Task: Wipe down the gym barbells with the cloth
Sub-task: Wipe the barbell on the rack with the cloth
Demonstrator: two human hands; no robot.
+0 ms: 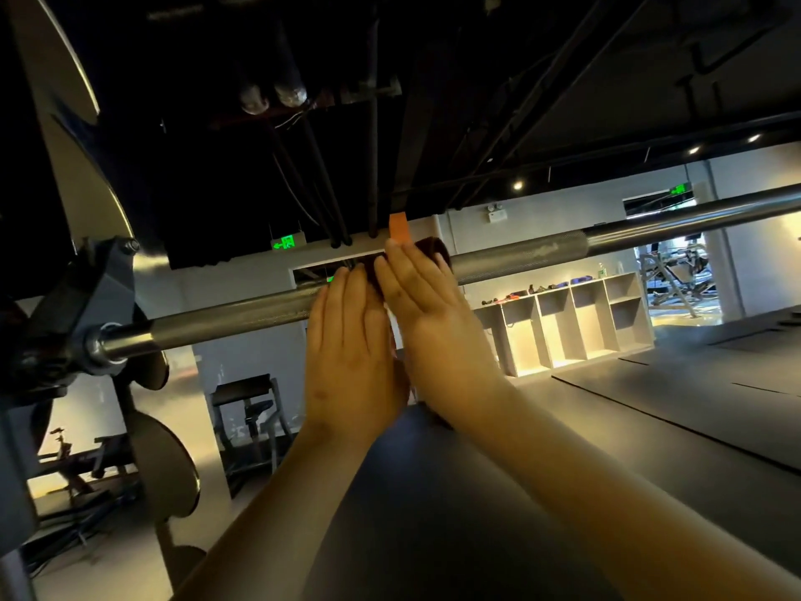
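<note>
**Both hands flat on cloth at mid-bar**

Count: one bar (pixel 520 255), one cloth (pixel 438 249), two hands, one orange tag (pixel 398 227), one clamp (pixel 102 288), one shelf (pixel 576 323), two green signs (pixel 284 243).

Position: the bar runs across the view from low on the left to high on the right, seen from below. The dark cloth is wrapped on the bar under the hands. A bulge of it shows just right of the right fingertips, and a strip shows in the gap between the hands. The tag stands up just above the right fingertips.

Grip: the left hand (pixel 346 349) and right hand (pixel 429 314) lie side by side, touching, backs to the camera. The fingers of both are straight and together, laid across the bar. The right hand presses on the cloth. The left fingers lie at the cloth's left edge. Neither hand is seen curled round the bar.

Hidden or unclear: both thumbs and palms face away. How far the cloth extends under the left hand cannot be told. The bar's right end is cut off by the frame. Far left of the grip, the clamp and the plates (pixel 167 466) are in shadow, and the number of plates is uncertain. The shelf stands beyond the grip to its right, and its contents are too small to make out.
</note>
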